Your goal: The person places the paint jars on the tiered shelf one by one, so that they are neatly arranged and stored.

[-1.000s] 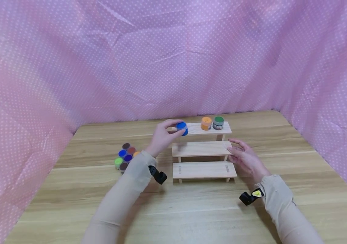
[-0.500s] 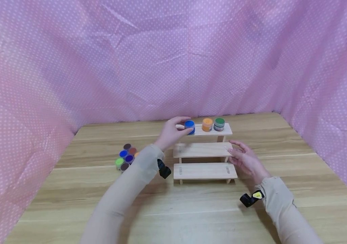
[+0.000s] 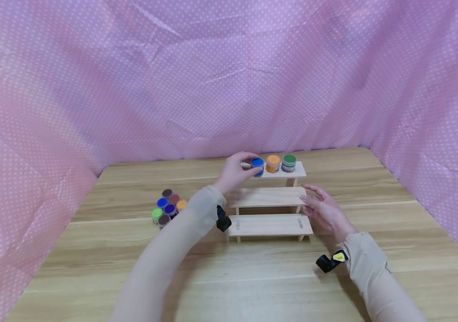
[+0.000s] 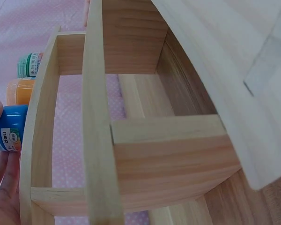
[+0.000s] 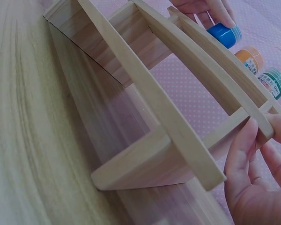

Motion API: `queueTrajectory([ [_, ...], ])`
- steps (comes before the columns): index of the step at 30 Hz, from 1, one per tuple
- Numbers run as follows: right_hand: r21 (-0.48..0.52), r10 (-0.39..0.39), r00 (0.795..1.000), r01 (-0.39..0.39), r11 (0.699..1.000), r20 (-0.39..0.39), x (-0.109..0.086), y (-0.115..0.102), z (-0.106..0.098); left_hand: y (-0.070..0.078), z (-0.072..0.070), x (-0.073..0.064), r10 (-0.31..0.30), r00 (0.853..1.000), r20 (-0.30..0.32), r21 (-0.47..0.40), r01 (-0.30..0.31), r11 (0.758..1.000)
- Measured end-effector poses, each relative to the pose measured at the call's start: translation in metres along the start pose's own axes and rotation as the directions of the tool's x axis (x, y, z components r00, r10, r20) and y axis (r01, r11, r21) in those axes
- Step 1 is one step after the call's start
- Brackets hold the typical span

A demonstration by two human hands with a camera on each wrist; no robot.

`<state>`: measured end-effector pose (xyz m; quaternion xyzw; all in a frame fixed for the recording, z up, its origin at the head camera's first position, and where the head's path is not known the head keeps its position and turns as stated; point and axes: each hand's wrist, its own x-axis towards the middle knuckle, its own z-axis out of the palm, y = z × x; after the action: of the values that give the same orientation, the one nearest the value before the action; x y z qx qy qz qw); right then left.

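Observation:
A three-step wooden display stand stands on the table. On its top step my left hand pinches a blue paint jar between thumb and fingers. Right beside that jar are an orange paint jar and a green paint jar. The left wrist view shows the blue jar upright at the step's edge with fingers around it. My right hand grips the right end of the middle step; in the right wrist view its thumb presses on the board's edge.
Several more paint jars stand grouped on the table to the left, near my left forearm. A pink dotted cloth hangs behind and around the wooden table.
My left hand has moved right along the top step with the blue jar, bringing it up close to the orange one. The right hand stays at the middle step.

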<state>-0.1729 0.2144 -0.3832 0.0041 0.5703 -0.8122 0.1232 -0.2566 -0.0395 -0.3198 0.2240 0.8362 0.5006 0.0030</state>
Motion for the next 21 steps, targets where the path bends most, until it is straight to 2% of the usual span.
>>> queueTrajectory([
  [8, -0.011, 0.011, 1.0, -0.011, 1.0, -0.019, 0.0, 0.0, 0.0, 0.003, 0.0, 0.004, 0.033, 0.999, 0.012, 0.079, -0.034, 0.996],
  [21, -0.039, 0.026, 0.998, -0.028, 0.999, -0.052, 0.0, -0.001, 0.001, 0.004, -0.004, 0.014, -0.047, 0.998, 0.045, 0.076, 0.044, 0.996],
])
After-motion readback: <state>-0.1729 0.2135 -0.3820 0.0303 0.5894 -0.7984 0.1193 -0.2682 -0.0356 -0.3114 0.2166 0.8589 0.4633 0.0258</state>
